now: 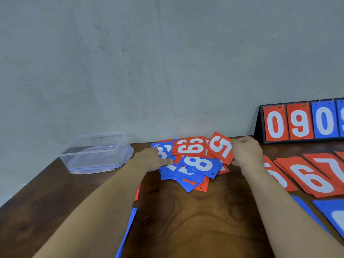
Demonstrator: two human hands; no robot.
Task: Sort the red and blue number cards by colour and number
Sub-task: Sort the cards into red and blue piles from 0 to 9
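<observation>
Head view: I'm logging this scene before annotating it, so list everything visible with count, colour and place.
mixed card pile: many, red and blue, table centre
red 5 card: one, red, pile's right edge, lifted
red card stacks: several, red, table's right side
blue cards: a few, blue, near right corner
scoreboard stand: one, black with red and blue digits, back right
plastic container: one, clear, back left
table: one, dark wood
left hand: touches pile's left side
right hand: pinches red 5 card
</observation>
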